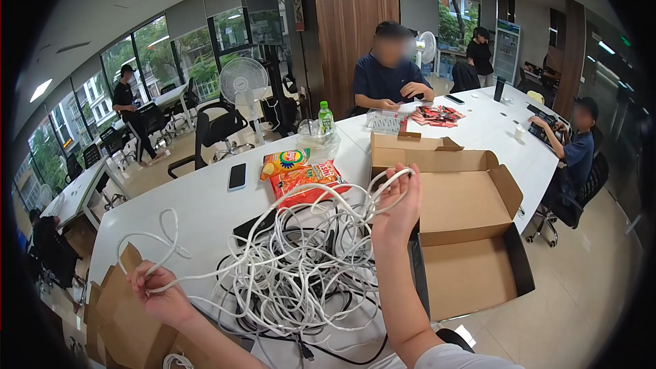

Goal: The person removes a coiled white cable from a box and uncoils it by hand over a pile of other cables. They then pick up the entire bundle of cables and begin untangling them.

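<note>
A large tangle of white and black cables (294, 260) lies on the table in front of me. My left hand (158, 292), at the lower left, is closed around a white cable (179, 246) whose loose curls rise above the fingers. Raised over the right side of the tangle, my right hand (398, 206) has loops of white cable hooked in its curled fingers. White strands run from both hands into the pile. A black cable with a small plug (307, 352) hangs at the pile's near edge.
An open cardboard box (471, 195) stands right of the pile; another box (126, 321) is at lower left. Snack bags (309, 181), a phone (237, 176) and a green-labelled bottle (325, 119) lie beyond. A person (391, 72) sits across the table, another (577, 143) at right.
</note>
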`<act>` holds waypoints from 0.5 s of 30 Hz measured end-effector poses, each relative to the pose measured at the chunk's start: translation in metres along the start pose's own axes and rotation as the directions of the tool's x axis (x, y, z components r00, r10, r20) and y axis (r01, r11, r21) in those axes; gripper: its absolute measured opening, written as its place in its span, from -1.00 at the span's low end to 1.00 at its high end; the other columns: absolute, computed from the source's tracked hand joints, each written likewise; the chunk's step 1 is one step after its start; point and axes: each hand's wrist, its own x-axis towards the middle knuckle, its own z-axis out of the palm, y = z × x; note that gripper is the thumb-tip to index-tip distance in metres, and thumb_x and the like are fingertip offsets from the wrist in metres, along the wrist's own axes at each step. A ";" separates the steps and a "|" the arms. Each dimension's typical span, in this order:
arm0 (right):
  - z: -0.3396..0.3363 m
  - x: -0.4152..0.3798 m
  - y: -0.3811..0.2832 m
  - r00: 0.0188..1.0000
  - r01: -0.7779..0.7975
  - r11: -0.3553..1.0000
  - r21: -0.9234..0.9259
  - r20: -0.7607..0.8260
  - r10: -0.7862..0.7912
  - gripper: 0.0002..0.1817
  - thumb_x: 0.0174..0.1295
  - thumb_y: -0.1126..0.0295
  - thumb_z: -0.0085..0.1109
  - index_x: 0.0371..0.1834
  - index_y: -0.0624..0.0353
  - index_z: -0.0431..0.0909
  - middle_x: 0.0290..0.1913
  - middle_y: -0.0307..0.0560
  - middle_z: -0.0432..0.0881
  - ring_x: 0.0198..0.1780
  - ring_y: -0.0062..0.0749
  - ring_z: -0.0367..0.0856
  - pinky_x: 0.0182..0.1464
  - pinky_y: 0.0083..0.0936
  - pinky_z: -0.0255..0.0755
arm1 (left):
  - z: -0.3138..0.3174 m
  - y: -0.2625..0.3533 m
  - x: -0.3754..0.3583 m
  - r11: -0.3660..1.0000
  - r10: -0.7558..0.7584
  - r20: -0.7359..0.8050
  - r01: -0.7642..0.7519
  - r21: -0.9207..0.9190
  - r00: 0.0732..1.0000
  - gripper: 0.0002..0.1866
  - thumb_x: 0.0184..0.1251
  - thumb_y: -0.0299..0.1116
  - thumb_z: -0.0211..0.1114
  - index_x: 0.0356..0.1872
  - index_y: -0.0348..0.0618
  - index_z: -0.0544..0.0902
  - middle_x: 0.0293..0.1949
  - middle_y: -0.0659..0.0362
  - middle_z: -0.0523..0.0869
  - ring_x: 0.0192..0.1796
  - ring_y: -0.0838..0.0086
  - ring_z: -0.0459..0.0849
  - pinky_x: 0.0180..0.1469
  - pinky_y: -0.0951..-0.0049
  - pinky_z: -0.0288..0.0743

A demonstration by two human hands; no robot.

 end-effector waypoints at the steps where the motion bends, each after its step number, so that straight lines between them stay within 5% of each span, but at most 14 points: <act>1: 0.001 -0.002 -0.005 0.999 -0.017 0.996 0.088 0.041 0.014 -0.49 0.41 0.19 0.01 0.33 0.10 0.17 0.05 -0.05 0.51 -0.02 -0.38 0.55 -0.07 -0.42 0.47 | -0.002 0.004 0.001 1.000 0.001 -0.032 -0.002 -0.021 0.999 -0.85 0.21 -0.59 0.03 -0.21 -0.25 0.49 -0.48 0.17 0.47 -0.29 0.42 0.46 -0.08 0.41 0.43; 4: 0.003 -0.007 -0.020 0.973 -0.067 0.963 0.262 0.231 0.005 -0.29 0.31 0.17 0.07 0.46 0.08 -0.01 0.12 0.03 0.47 0.07 -0.20 0.54 -0.02 -0.30 0.53 | -0.010 0.014 0.003 0.996 -0.018 -0.113 0.007 -0.093 0.993 -0.86 0.22 -0.56 0.04 -0.21 -0.27 0.48 -0.51 0.18 0.44 -0.40 0.46 0.42 -0.32 0.54 0.34; 7: 0.015 -0.016 -0.029 0.882 0.049 0.983 0.175 0.455 -0.125 -0.16 0.24 0.22 0.12 0.53 0.07 -0.12 0.24 0.10 0.38 0.15 -0.11 0.51 0.07 -0.22 0.53 | -0.014 0.013 0.004 0.992 -0.069 -0.133 0.054 -0.111 0.989 -0.85 0.24 -0.52 0.03 -0.19 -0.27 0.46 -0.56 0.22 0.39 -0.54 0.52 0.31 -0.51 0.60 0.20; 10: 0.024 -0.026 -0.039 0.804 -0.002 0.998 0.057 0.594 -0.033 -0.05 0.19 0.26 0.16 0.56 0.12 -0.23 0.35 0.16 0.28 0.19 -0.09 0.49 0.16 -0.21 0.50 | -0.017 0.000 0.004 0.990 -0.129 -0.130 0.135 0.044 0.983 -0.84 0.27 -0.51 -0.01 -0.16 -0.26 0.45 -0.64 0.29 0.29 -0.64 0.59 0.17 -0.62 0.58 0.06; 13: 0.013 -0.015 -0.042 0.623 -0.504 0.789 0.351 0.781 0.051 -0.01 0.16 0.30 0.21 0.56 0.22 -0.25 0.38 0.19 0.24 0.20 -0.11 0.48 0.20 -0.27 0.46 | -0.012 -0.011 0.003 0.943 -0.260 -0.142 0.283 0.177 0.955 -0.83 0.30 -0.51 -0.04 -0.12 -0.24 0.44 -0.70 0.33 0.19 -0.71 0.63 0.07 -0.66 0.55 -0.02; 15: 0.013 -0.015 -0.044 0.790 -0.317 0.927 0.202 0.597 0.140 -0.20 0.21 0.36 0.20 0.47 0.32 0.02 0.28 0.15 0.39 0.10 -0.28 0.54 0.14 -0.43 0.48 | -0.007 -0.019 0.002 0.918 -0.338 -0.115 0.354 0.176 0.934 -0.79 0.32 -0.51 -0.05 -0.07 -0.24 0.45 -0.72 0.35 0.15 -0.73 0.64 0.03 -0.68 0.54 -0.06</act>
